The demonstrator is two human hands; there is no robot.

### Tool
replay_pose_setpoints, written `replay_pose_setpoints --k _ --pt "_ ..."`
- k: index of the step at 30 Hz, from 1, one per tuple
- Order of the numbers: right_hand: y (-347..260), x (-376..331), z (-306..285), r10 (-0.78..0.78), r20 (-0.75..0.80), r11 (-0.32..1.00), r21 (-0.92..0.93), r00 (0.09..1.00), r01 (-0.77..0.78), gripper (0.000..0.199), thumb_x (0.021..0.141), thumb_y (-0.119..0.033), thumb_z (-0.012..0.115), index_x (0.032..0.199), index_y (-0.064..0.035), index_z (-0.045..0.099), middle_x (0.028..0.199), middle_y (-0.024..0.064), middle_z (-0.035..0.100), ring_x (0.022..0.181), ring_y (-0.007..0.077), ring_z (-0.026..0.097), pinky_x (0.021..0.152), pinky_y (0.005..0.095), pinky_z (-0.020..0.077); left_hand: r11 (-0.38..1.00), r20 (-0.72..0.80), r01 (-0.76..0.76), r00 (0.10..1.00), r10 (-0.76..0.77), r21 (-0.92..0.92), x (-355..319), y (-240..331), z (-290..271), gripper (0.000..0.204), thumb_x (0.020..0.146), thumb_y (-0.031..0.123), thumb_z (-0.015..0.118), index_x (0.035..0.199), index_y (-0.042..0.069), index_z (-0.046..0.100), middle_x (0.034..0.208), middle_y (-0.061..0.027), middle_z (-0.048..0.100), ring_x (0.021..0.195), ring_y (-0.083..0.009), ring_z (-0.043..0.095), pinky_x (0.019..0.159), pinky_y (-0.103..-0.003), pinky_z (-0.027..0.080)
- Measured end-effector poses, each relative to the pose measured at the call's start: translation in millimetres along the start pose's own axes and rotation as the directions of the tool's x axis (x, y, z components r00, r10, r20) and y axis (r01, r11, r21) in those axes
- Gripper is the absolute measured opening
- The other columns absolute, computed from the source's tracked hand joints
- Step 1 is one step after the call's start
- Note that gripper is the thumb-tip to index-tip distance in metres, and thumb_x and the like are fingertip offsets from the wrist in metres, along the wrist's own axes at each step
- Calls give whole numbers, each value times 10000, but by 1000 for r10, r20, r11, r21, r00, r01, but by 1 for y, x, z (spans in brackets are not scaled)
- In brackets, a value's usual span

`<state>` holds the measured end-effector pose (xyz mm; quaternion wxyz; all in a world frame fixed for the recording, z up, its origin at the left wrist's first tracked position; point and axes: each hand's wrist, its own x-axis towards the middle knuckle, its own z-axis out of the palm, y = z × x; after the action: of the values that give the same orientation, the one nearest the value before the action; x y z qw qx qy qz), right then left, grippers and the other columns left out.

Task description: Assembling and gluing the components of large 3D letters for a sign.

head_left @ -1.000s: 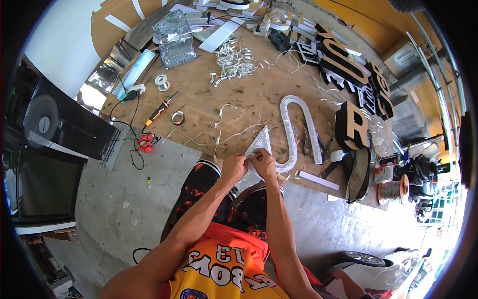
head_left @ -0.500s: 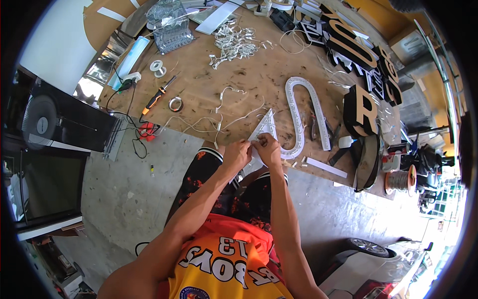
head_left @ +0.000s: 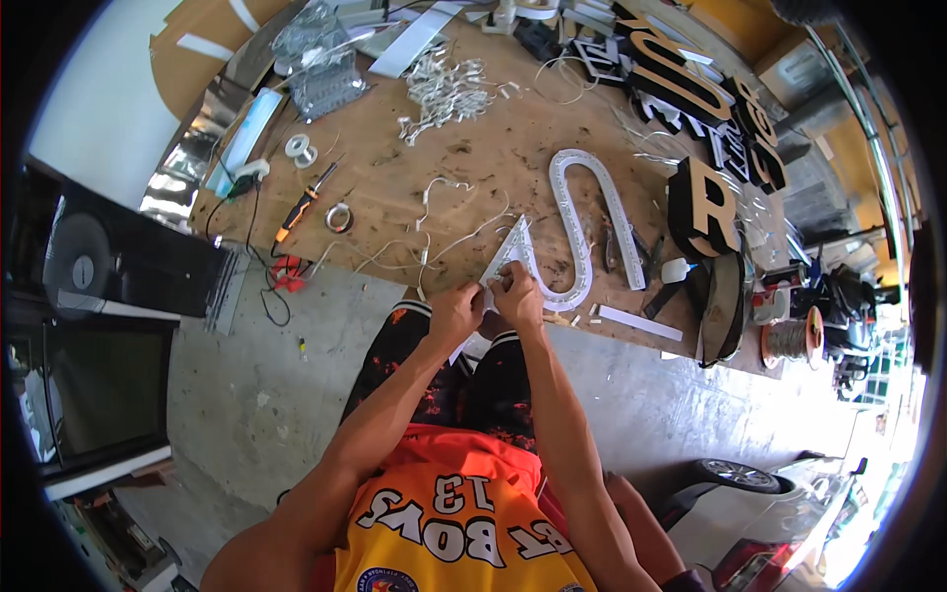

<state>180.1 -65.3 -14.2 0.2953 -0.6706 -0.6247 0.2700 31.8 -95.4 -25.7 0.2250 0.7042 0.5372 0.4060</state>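
Note:
At the table's front edge, above my knees, a white pointed letter piece [head_left: 517, 246] juts past the edge, its tip on the wood. My left hand [head_left: 457, 313] is closed on its left side. My right hand [head_left: 520, 296] is closed in a pinch against its face; whatever lies between those fingertips is hidden. Just right of it lies a white S-shaped letter form [head_left: 573, 217] with a row of small modules along it. Thin white wire [head_left: 464, 244] with small modules trails over the table to the left.
A screwdriver [head_left: 300, 210], a tape roll [head_left: 338, 217] and a solder spool [head_left: 300, 151] lie left. Farther back is a heap of wired modules [head_left: 444, 91]. Black-sided letters [head_left: 702, 207], pliers [head_left: 610, 249] and a white strip [head_left: 639, 323] lie right. A bare limb [head_left: 639, 528] shows beside my right arm.
The whole view has shifted slightly. My right fingers have changed position a little on the white piece, while my left hand keeps its grip. A bare limb has appeared beside my right arm.

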Motion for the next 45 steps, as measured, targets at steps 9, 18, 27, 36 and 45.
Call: replay_pose_setpoints --k 9,18,27,36,45 --pt "-3 -28 18 80 -99 997 -8 992 -81 299 775 -205 703 1013 -33 640 941 215 680 893 428 663 773 501 529 921 331 -235 935 127 311 -19 -4 -14 336 867 93 618 1201 68 640 864 -158 636 720 -371 648 586 -478 516" --pt "2 -154 17 125 -214 923 384 969 -34 179 833 -124 684 961 0 666 902 177 675 801 372 673 684 418 538 951 264 -151 961 78 269 -27 15 -47 317 834 76 651 1146 26 633 952 -202 680 921 -426 628 779 -494 513" --pt "28 -130 12 383 -100 771 583 918 -258 329 937 -268 641 879 55 649 682 142 617 637 226 603 615 354 479 940 414 -39 903 -112 338 -6 30 -74 196 855 146 687 1018 39 668 879 -176 705 833 -403 662 716 -491 512" --pt "33 -129 13 402 -131 774 578 906 -260 392 965 -318 608 862 56 655 666 93 603 612 143 532 579 322 443 865 376 -2 901 -216 501 -20 43 -48 434 757 379 786 940 0 682 884 -202 704 828 -413 669 712 -485 522" --pt "29 -132 5 358 -94 676 712 929 -189 418 979 -327 591 823 58 634 651 63 582 617 129 501 583 300 416 908 321 -17 938 -130 419 -23 24 -37 456 782 389 750 953 -26 667 825 -231 693 793 -437 668 695 -489 534"
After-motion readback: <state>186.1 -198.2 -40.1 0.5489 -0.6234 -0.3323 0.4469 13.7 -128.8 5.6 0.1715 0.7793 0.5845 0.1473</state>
